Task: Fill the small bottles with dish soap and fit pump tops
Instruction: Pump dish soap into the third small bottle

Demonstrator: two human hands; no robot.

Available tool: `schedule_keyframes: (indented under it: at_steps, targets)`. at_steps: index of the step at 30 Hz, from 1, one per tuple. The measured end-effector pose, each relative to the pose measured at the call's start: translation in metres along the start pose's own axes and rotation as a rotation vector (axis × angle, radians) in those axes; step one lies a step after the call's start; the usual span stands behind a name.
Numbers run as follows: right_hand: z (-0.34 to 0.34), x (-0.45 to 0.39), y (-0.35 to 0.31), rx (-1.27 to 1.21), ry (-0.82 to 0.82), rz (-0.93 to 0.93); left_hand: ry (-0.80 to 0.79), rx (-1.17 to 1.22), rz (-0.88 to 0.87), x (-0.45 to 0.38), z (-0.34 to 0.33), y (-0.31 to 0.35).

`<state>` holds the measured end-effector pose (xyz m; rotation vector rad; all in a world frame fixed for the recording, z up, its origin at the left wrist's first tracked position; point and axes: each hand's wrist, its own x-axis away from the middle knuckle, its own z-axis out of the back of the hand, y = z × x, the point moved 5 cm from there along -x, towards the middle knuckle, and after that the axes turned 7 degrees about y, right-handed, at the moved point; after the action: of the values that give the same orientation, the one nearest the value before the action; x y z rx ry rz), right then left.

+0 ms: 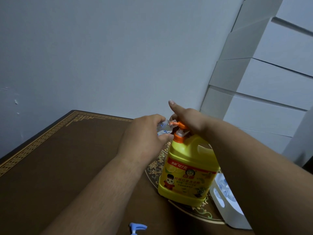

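Small bottle [45, 129] in left hand [144, 134] grip; right hand [188, 119] presses pump [181, 127].

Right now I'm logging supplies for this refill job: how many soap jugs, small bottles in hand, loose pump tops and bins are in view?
Yellow soap jug: 1
Small clear bottle, held by the left hand at the jug's spout: 1
Loose blue pump top: 1
White bin: 1
Total: 4
The right hand rests on the jug's orange pump.

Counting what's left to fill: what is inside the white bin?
The white bin by the yellow soap jug holds clear small bottles. The right forearm covers most of it, so no count.
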<state>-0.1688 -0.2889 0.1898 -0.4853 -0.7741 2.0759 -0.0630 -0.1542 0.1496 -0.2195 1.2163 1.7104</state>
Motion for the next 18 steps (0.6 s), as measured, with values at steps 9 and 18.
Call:
schedule_keyframes:
  at_steps: [9, 18]
  targets:
    - [-0.005, 0.003, -0.007, 0.312, -0.06, 0.034, -0.051, -0.045, -0.008, 0.0, -0.004, -0.003]
    - [-0.003, -0.006, -0.004, 0.248, -0.026, 0.078, -0.023, -0.028, -0.013, -0.002, -0.003, -0.004]
